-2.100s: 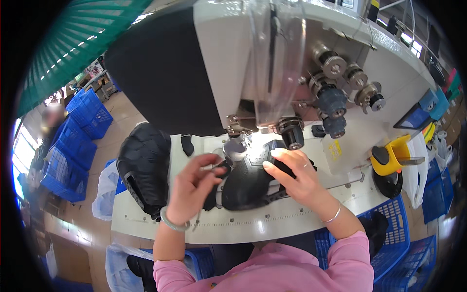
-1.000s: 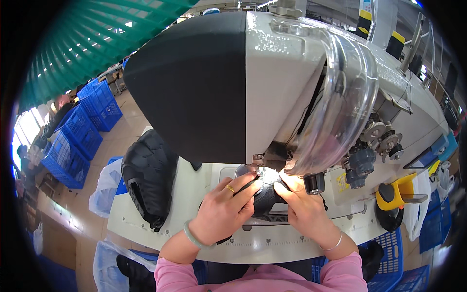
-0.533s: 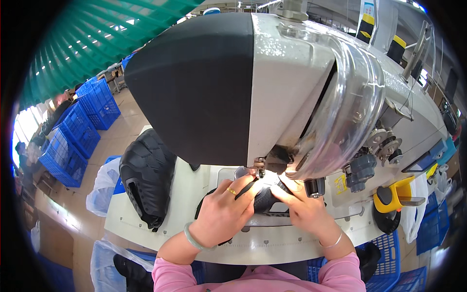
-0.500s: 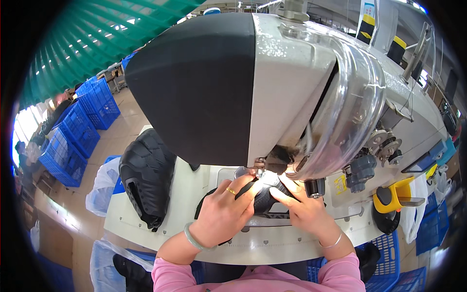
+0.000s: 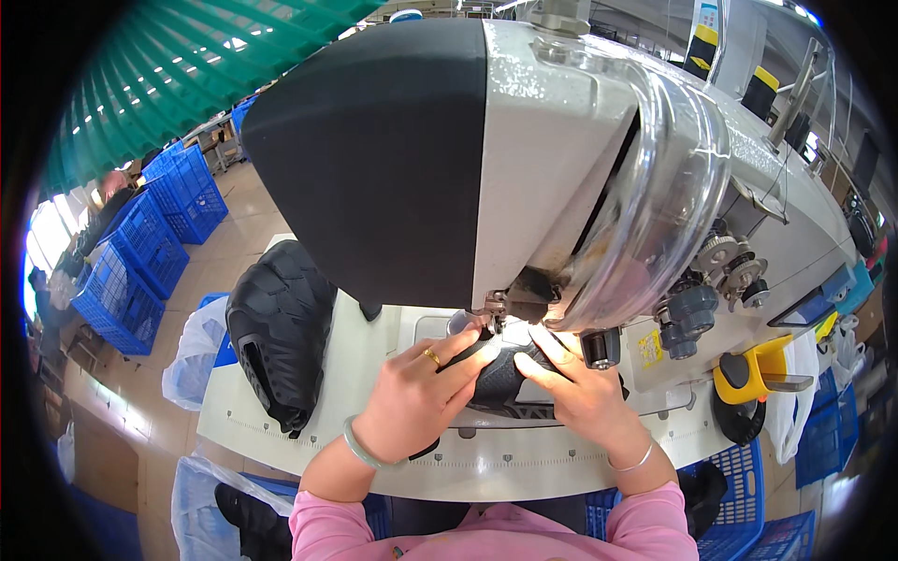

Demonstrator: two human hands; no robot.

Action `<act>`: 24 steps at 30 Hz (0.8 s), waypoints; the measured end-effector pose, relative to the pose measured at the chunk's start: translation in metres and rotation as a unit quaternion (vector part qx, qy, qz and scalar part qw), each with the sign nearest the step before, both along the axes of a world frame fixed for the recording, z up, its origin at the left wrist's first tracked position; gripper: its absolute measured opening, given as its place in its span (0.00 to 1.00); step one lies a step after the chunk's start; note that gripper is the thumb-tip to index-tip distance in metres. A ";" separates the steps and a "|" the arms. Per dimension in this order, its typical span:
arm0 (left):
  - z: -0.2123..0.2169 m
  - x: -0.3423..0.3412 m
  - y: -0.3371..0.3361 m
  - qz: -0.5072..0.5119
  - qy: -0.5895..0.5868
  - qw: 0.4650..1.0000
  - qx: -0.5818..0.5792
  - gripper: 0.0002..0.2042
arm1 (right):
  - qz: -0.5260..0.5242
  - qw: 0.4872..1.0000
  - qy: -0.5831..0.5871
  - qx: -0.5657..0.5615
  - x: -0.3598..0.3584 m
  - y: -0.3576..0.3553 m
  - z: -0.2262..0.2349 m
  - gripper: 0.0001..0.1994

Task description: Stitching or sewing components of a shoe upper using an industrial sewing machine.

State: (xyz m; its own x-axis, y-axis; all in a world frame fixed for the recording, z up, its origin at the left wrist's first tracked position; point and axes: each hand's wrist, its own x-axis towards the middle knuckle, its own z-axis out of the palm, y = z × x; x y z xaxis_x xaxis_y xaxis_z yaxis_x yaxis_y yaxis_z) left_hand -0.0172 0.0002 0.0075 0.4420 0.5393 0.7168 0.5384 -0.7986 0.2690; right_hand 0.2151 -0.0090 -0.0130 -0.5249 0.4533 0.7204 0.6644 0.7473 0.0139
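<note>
At the far left of the frame, blue crates (image 5: 131,290) in a row on the tiled floor (image 5: 245,224); across the upper left, a green ribbed sheet (image 5: 187,84). Next, a white plastic bag (image 5: 195,365) just beside the pale surface (image 5: 524,479), then, at left on that surface, a bulky black shoe piece (image 5: 281,327). From upper centre toward the right, a black and light-grey sewing machine (image 5: 383,168). Below, the left hand (image 5: 412,397), with gold ring (image 5: 430,356) and green bangle (image 5: 360,447); fingertips pressed down near the machine's metal foot (image 5: 496,304), grip partly hidden, cannot tell whether pinching. At centre, between both hands and touched by both, a dark textured shoe part (image 5: 502,381) by the foot. Right of it, the right hand (image 5: 587,395), thumb and forefinger apart, laid on the part; whether grasping its edge, cannot tell. Farther right, a yellow holder (image 5: 769,363); at lower right, a blue basket (image 5: 744,500).
</note>
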 end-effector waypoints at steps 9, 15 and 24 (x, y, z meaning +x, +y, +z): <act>-0.004 0.003 -0.003 0.043 0.062 0.997 0.017 0.19 | -0.008 0.999 0.047 0.002 -0.005 0.003 -0.010 0.26; -0.007 0.005 0.000 0.063 0.068 0.995 0.039 0.20 | -0.030 0.999 0.041 0.014 -0.007 0.005 -0.010 0.24; -0.002 0.005 0.008 0.041 -0.004 0.999 0.019 0.14 | -0.100 0.992 0.072 -0.033 -0.040 -0.026 -0.025 0.24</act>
